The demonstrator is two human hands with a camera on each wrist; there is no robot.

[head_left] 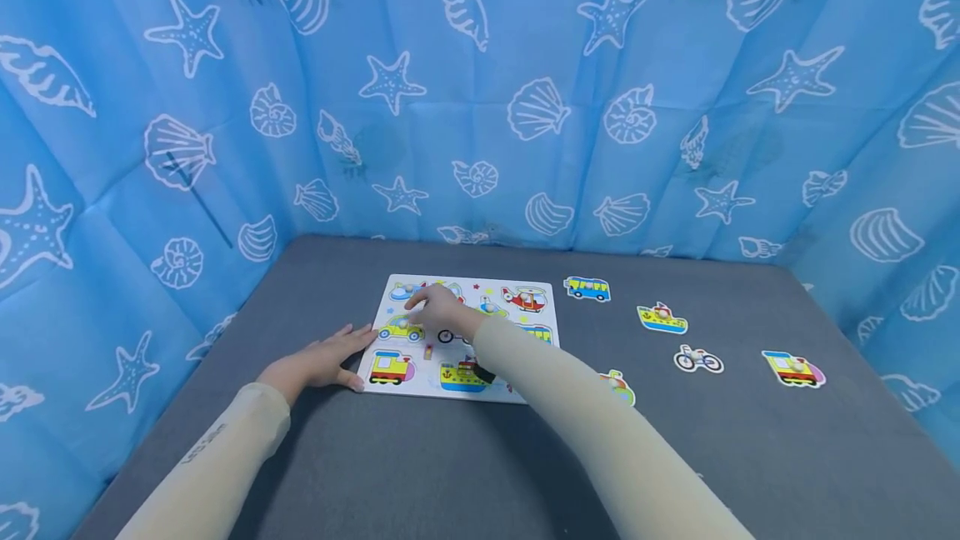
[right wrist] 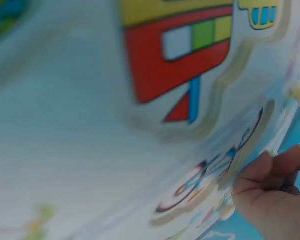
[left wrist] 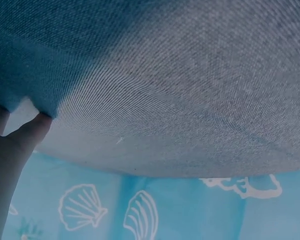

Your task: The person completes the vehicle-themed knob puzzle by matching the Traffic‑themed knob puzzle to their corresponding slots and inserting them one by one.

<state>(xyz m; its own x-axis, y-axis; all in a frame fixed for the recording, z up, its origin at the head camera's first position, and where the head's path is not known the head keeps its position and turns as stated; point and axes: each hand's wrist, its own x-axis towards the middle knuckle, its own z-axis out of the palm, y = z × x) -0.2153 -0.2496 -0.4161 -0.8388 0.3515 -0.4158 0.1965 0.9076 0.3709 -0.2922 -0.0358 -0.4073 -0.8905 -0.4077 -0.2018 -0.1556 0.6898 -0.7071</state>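
A white knobbed puzzle board (head_left: 429,392) lies on the grey table, printed with vehicles. My left hand (head_left: 333,357) rests at the board's left edge with fingers spread; in the left wrist view part of that hand (left wrist: 20,140) shows at the left. Over the board's upper left, my right hand (head_left: 442,308) has bent fingers close beside the yellow car piece (head_left: 401,329). No piece shows between its fingertips. The right wrist view has this hand (right wrist: 275,192) near the bicycle picture (right wrist: 205,172). A red helicopter piece (head_left: 525,299) sits in the board.
Loose on the table to the right lie a blue bus piece (head_left: 588,288), a boat piece (head_left: 663,319), a bicycle piece (head_left: 698,359) and a train piece (head_left: 793,368). A green piece (head_left: 622,390) is partly hidden by the right sleeve. A blue shell-print curtain (head_left: 480,107) surrounds the table.
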